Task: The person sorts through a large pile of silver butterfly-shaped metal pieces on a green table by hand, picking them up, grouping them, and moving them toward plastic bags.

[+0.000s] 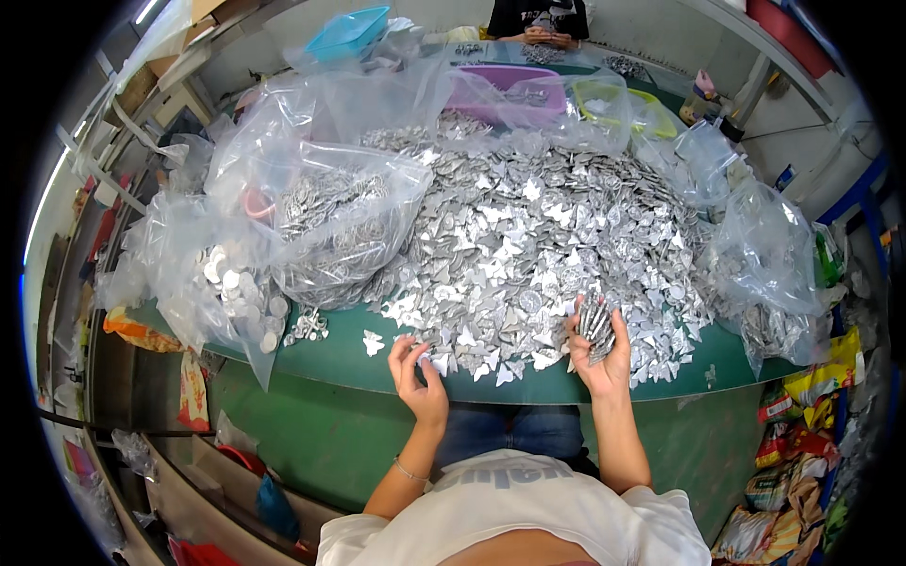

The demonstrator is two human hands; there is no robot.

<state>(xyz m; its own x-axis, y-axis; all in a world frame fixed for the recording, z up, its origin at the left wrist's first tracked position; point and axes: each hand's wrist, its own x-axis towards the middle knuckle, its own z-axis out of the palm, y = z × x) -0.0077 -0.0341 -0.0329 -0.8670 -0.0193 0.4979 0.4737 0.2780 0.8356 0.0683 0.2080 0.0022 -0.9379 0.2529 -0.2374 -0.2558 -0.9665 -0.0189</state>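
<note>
A broad heap of flat silver metal pieces [528,255], many shaped like butterflies, covers the green table in front of me. My right hand [609,370] is closed around a bunch of the silver metal pieces [595,325], stacked side by side at the heap's near edge. To its left, my left hand [420,389] hovers at the table's front edge, fingers loosely curled and thumb apart. Silver pieces lie just beyond its fingertips, and I make out none in its grasp. One loose butterfly-shaped piece [373,341] rests on the table left of that hand.
Left of the heap stand a clear bag of silver parts [340,222] and a bag of round discs [241,297]. Another clear bag [769,274] sits at right. Behind are a purple basket [505,87], a green basket [651,115], a blue basket [347,33] and another person [536,19].
</note>
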